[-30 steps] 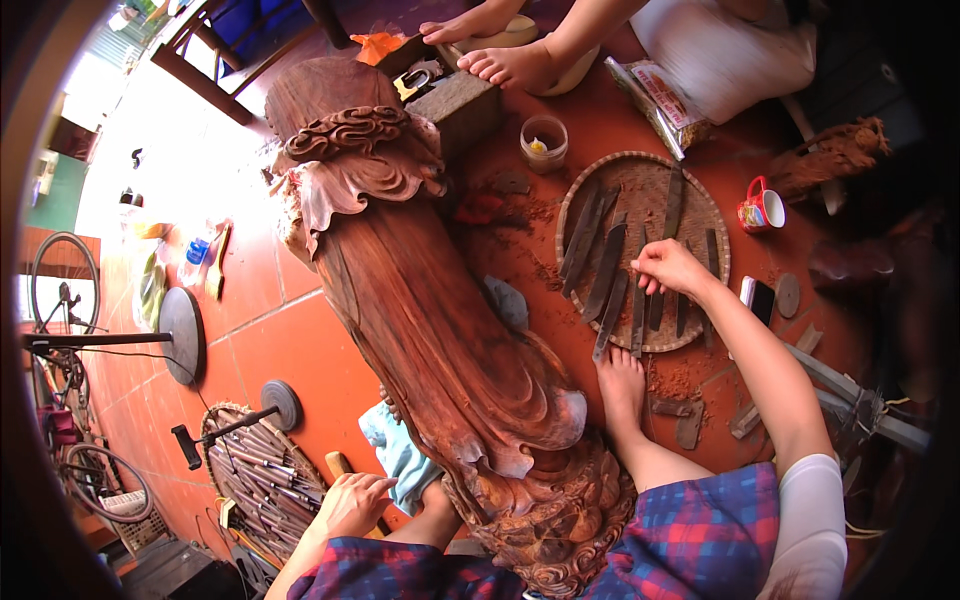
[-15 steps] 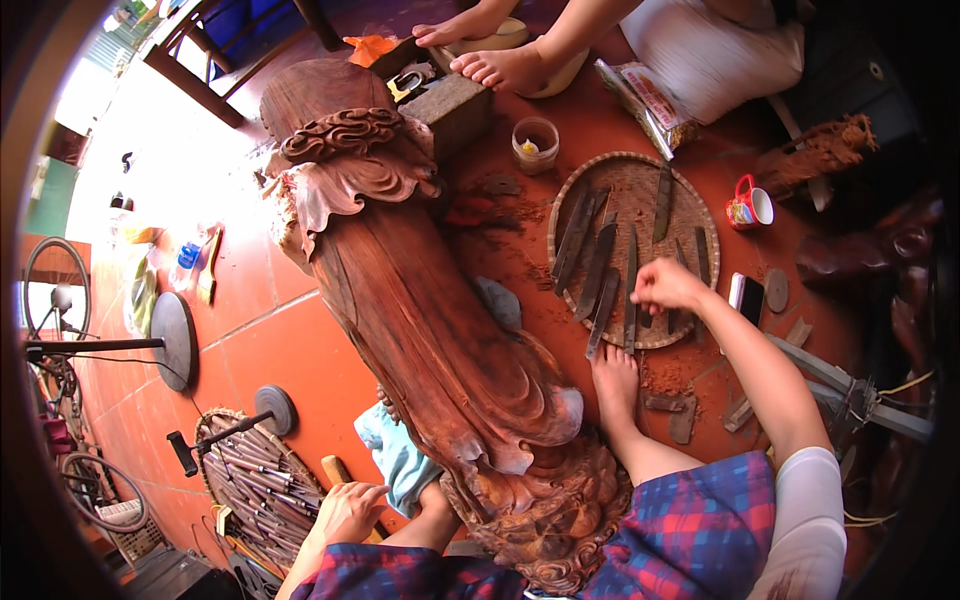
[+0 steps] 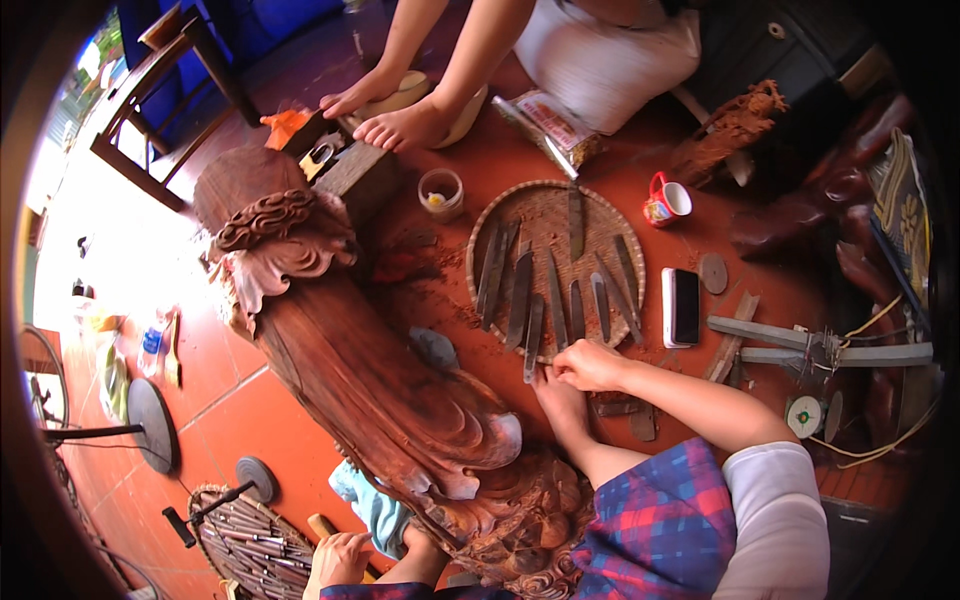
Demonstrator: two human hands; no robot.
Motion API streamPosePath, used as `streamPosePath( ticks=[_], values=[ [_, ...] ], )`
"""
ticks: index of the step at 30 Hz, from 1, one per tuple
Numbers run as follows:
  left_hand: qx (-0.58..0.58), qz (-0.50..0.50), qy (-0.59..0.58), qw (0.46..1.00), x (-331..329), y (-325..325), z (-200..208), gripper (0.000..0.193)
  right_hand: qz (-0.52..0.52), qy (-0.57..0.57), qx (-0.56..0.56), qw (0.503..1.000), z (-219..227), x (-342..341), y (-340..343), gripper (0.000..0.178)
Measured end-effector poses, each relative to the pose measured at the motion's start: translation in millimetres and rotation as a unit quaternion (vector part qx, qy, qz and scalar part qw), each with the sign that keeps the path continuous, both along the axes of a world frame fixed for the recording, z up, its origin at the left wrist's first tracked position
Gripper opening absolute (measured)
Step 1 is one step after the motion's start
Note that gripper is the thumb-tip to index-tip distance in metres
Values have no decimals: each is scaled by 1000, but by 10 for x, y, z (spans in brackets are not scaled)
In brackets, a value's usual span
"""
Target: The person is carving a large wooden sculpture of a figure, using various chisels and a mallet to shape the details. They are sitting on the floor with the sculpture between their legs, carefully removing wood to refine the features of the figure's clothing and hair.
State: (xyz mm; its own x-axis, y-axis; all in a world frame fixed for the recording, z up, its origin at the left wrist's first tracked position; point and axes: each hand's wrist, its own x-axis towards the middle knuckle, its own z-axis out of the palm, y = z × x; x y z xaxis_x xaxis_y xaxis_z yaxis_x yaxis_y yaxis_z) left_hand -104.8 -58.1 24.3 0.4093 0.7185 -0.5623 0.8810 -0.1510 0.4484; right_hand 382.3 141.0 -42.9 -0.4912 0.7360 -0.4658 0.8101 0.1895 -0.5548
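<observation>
My right hand (image 3: pixel 590 366) is closed, its fingers bent down at the toes of my bare foot (image 3: pixel 563 408), by the near rim of a round woven tray (image 3: pixel 488 214). Whether anything is in those fingers is hidden. Several flat dark blades (image 3: pixel 520 300) lie on the tray, one (image 3: pixel 533 340) poking over the rim towards my toes. My left hand (image 3: pixel 340 561) rests at the lower edge, fingers loosely bent and seemingly holding nothing, beside a wooden handle (image 3: pixel 322 526). Between my legs lies a long carved wooden statue (image 3: pixel 375 345) with draped folds, a light blue cloth (image 3: pixel 372 508) beside it.
Another person's bare feet (image 3: pixel 405 122) rest beyond the statue near a grey block (image 3: pixel 358 178). Right of the tray are a red-and-white mug (image 3: pixel 668 203), a phone (image 3: pixel 682 308) and grey metal bars (image 3: pixel 850 355). A basket of tools (image 3: pixel 250 545) and round stand bases (image 3: pixel 153 425) stand left.
My right hand has come back from over the tray's blades to my toes, uncovering the blades there. The view has turned right, so the scene sits further left.
</observation>
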Motion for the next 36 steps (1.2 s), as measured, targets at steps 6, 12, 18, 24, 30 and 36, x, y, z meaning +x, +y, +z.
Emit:
streamPosePath(
  ticks=[6,12,18,24,30,36],
  values=[
    [7,-9,-4,1000,88,49,21,31,95,64,108,988,-24,-502,177,15],
    [11,1,-14,1000,56,8,55,30,234,56,304,922,-468,-1236,446,28],
    [12,-10,2,1000,97,44,110,30,292,22,282,914,-556,-1251,559,15],
    [-52,-67,-43,995,-309,-265,-563,15,358,-3,239,902,-651,-1202,537,14],
    [-15,-94,14,995,-48,-97,-82,14,388,16,168,906,-370,-897,361,26],
    [4,-55,-6,998,19,-62,32,16,351,3,25,936,63,-638,86,20]
  ],
)
